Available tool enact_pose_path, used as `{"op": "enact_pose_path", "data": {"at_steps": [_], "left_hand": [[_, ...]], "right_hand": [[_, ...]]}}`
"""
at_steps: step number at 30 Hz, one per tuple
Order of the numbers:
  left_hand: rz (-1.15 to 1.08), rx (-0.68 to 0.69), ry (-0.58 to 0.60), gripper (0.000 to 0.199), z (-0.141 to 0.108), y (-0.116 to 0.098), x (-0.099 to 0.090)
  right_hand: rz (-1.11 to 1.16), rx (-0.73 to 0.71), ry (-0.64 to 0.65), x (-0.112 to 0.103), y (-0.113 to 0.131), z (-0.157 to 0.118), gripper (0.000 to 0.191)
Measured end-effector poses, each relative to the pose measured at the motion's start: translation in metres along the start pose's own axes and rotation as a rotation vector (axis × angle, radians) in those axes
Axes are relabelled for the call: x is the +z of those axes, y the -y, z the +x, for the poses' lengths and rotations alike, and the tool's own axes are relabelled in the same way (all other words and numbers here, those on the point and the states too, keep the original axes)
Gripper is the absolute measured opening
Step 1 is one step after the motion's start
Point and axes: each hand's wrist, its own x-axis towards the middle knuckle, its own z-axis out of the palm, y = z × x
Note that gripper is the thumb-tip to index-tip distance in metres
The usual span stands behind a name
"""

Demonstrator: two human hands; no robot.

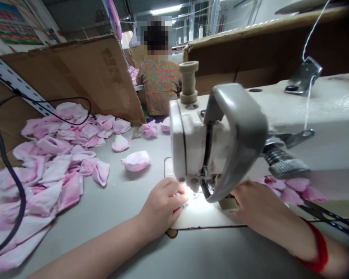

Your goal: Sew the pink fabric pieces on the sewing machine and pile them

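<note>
Across a grey worktop (113, 207), at a white sewing machine (331, 116), right of heaped pink-and-white fabric (56, 147). Best to steady lightly from both sides of the lit spot (198, 207), fingertips out of its centre: with left hand (163, 201) bunched at the edge, impossible to tell whether pinching cloth; with right hand (258, 205) curled beside a tan block (228, 204), too hidden to tell if gripping.

A person in an orange-and-teal patterned top (160, 87) sits at upper center; a brown cardboard panel (75, 75) stands upper left, a red-and-green printed banner (13, 23) beyond.
</note>
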Motion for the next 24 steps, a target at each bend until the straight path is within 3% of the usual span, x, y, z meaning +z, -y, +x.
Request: {"op": "enact_pose_path", "data": {"at_steps": [7, 14, 24], "left_hand": [[0.027, 0.107, -0.039, 0.027, 0.004, -0.005, -0.006], [0.085, 0.061, -0.064, 0.026, 0.003, -0.007, -0.002], [0.123, 0.100, 0.055, 0.027, 0.003, -0.009, -0.010]], "right_hand": [[-0.001, -0.023, -0.055, 0.012, 0.004, -0.006, 0.021], [-0.025, -0.022, -0.072, 0.004, 0.004, -0.001, 0.020], [-0.044, -0.043, -0.127, 0.011, 0.004, -0.006, 0.019]]}}
